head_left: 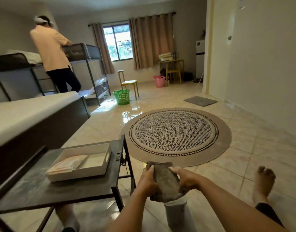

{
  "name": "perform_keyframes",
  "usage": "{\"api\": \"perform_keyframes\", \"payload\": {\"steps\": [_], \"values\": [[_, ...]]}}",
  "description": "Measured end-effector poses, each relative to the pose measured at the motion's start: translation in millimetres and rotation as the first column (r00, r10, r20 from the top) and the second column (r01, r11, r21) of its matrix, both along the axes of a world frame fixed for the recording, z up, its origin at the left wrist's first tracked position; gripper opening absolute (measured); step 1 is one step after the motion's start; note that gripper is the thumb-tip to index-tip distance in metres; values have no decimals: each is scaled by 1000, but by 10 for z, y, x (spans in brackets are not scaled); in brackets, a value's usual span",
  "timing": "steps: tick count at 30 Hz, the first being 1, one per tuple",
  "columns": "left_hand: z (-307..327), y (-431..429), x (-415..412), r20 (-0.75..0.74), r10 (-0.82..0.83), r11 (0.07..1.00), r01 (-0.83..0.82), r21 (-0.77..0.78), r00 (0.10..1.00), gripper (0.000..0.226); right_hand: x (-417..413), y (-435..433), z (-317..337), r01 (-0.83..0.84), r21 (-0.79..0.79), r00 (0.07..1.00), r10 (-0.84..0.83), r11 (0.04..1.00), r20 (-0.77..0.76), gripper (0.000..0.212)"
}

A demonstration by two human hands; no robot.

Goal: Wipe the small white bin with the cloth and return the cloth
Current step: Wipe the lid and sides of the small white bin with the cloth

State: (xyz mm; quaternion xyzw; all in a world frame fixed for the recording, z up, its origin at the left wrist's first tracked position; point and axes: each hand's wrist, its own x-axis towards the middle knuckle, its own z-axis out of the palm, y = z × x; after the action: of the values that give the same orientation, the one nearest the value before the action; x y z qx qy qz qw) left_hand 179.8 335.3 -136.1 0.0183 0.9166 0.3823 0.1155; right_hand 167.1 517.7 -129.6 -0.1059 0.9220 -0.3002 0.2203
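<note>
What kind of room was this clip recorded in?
Most likely a shared bedroom or dorm-style room: a metal bunk bed by the curtained window, a second bed nearer the camera, and a round rug on the tiled floor.

Matt cloth and plastic near, glossy tile beyond

The cloth (164,183) between the left hand (148,182) and right hand (185,180) looks coarse, matt and grey-brown; the small white bin (176,213) beneath is smooth plastic. The side table (48,191) on the left has a dull, mottled dark top on a metal frame and carries a smooth white tray (93,171). Floor tiles (244,156) shine glossy; the far round rug (175,136) is woven and matt.
</note>
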Motion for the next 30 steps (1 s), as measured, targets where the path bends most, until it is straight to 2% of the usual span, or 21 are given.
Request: {"api": "perform_keyframes", "payload": {"steps": [5, 11, 13, 17, 19, 22, 25, 28, 30], "values": [[-470, -11, -371, 68, 8, 1000, -9, 6, 998, 97, -402, -28, -517, -4, 28, 999, 3, 1000, 43, 106], [-1040, -1, -771, 152, -8, 1000, 7, 11, 988, 105, -825, 17, -1182, 0, 74, 998, -5, 997, 69, 109], [-1183, 9, -902, 173, -9, 1000, 6, 17, 985, 104, -979, 93, -1365, 24, 43, 997, -27, 999, 75, 103], [-1389, -29, -1077, 195, -24, 999, 19, 27, 980, 103, -1264, 311, -1654, 274, -8, 962, -274, 962, 16, 75], [-1499, -33, -1146, 211, -24, 998, 13, 55, 977, 103, -1346, 374, -1797, 292, 5, 952, -291, 956, 93, 70], [-1643, -14, -1217, 207, -31, 998, 19, 59, 978, 103, -1358, 364, -1930, 289, -43, 938, -274, 956, 213, 76], [-1667, 52, -1242, 210, -65, 995, 48, 84, 976, 102, -1354, 327, -1974, 297, -127, 936, -262, 946, 235, 83], [-1654, 100, -1211, 144, -59, 998, 62, -18, 988, 89, -1354, 298, -2016, 293, -180, 937, -244, 939, 250, 91], [-1656, 92, -1170, 40, -52, 965, 61, -254, 998, 81, -1343, 271, -2037, 291, -209, 935, -232, 933, 269, 94]]}}
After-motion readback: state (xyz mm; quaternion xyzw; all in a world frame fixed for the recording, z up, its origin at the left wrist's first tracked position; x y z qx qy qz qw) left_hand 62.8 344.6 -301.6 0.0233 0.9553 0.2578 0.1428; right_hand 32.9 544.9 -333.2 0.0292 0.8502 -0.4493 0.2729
